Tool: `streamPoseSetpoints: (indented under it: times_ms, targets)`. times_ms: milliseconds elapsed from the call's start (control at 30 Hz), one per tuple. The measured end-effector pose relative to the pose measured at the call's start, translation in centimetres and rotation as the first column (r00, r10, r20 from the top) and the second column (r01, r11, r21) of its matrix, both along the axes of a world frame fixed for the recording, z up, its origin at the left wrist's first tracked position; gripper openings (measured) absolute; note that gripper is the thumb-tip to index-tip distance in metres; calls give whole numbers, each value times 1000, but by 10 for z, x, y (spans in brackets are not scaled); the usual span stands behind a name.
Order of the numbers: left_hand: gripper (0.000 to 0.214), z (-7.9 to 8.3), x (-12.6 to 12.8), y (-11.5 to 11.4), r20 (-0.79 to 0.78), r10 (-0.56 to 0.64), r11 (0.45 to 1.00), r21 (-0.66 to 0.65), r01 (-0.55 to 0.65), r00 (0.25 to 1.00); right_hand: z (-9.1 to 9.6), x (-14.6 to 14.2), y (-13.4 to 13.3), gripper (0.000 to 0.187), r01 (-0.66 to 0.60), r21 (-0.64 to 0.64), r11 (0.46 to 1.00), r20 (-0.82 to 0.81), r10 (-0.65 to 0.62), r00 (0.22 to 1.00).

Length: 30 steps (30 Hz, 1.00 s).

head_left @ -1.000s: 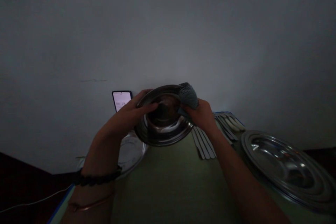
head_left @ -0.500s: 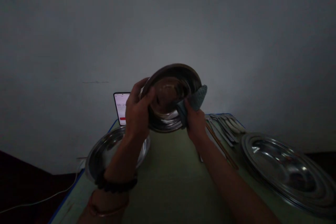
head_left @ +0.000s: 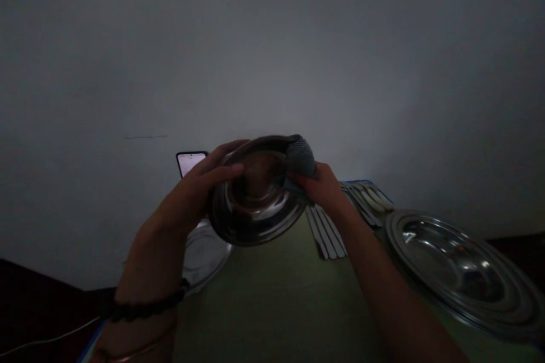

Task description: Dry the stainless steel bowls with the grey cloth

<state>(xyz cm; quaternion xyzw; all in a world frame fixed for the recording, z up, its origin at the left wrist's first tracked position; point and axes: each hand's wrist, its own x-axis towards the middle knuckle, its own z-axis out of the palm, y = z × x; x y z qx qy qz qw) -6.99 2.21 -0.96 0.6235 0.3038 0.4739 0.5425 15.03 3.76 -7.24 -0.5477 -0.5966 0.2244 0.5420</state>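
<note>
I hold a round steel plate [head_left: 255, 210] up over the green table [head_left: 272, 295], its hollow side tilted toward me. My left hand [head_left: 200, 187] grips the plate's left rim with fingers curled over the edge. My right hand [head_left: 323, 190] is closed on a grey cloth [head_left: 300, 159] and presses it against the plate's upper right rim. A dark bead bracelet circles my left wrist.
Another steel plate [head_left: 204, 255] lies on the table under my left arm. A stack of large steel plates [head_left: 460, 272] sits at the right. Cutlery [head_left: 366, 198] lies in rows behind my right hand. A lit phone [head_left: 189, 161] leans against the wall.
The plate came down from a raised, more upright tilt to a lower, flatter one. The cloth shifted from the plate's lower right edge to its upper right rim.
</note>
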Motion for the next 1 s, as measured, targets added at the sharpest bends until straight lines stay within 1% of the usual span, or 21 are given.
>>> streamPoseSetpoints:
  times_ms: [67,100,133,200,333,367,433,500,567,600,667,700,733,767,800,833,867,900,933,967,1000]
  targets:
    - [43,-2,0,1,-41,-44,999,-14,44,998,6,0,-5,23,35,55,998,189,-45,981]
    - [42,-3,1,1,-36,-56,998,-28,55,998,9,-3,-8,24,64,87,994,238,-83,968]
    - [41,-4,2,2,-17,-62,997,-43,62,998,11,-7,-10,26,98,118,988,257,-125,958]
    - [38,-6,3,4,43,-45,997,-54,47,998,13,-17,-13,29,157,159,975,230,-191,954]
    - [33,-6,4,5,137,32,999,31,-37,990,9,-29,-13,36,229,183,956,26,-238,971]
    - [31,-6,5,5,151,46,997,60,-56,987,7,-29,-11,38,252,160,954,-38,-249,968]
    - [28,-7,8,6,170,70,989,119,-91,983,0,-29,-7,42,273,71,959,-180,-257,949]
    - [24,-9,15,8,229,105,977,159,-143,968,-9,-33,-2,44,235,-36,971,-355,-233,905]
    - [21,-12,24,11,363,164,958,163,-236,917,-17,-43,1,41,136,-109,985,-558,-174,811]
    - [20,-14,28,12,440,202,943,155,-295,875,-20,-50,1,37,73,-128,989,-658,-140,740]
    - [18,-20,38,15,562,273,897,144,-417,781,-24,-66,2,26,-97,-152,984,-836,-76,543]
    - [20,-23,42,17,595,296,869,157,-469,747,-24,-73,1,21,-160,-149,976,-883,-58,466]
    - [22,-26,45,18,611,309,842,181,-508,729,-24,-78,1,17,-207,-142,968,-913,-47,406]
    - [25,-29,46,20,610,308,827,207,-523,730,-24,-80,1,15,-230,-132,964,-925,-37,378]
    - [30,-30,46,21,593,297,831,225,-509,748,-24,-79,1,15,-234,-123,964,-925,-26,379]
    - [35,-29,44,21,566,280,848,232,-476,775,-23,-76,2,17,-222,-115,968,-916,-17,402]
    - [39,-27,40,21,525,257,878,225,-423,811,-22,-71,3,19,-200,-110,974,-897,-11,442]
    - [45,-24,35,19,475,222,916,199,-350,852,-21,-63,4,21,-175,-107,979,-866,-5,500]
    - [44,-20,29,17,435,202,935,182,-305,877,-20,-54,4,23,-151,-101,983,-820,3,572]
    - [39,-15,22,14,358,169,960,152,-236,919,-19,-44,5,25,-130,-99,987,-754,11,657]
    - [33,-11,16,10,292,154,970,138,-201,944,-17,-35,5,26,-120,-87,989,-657,33,753]
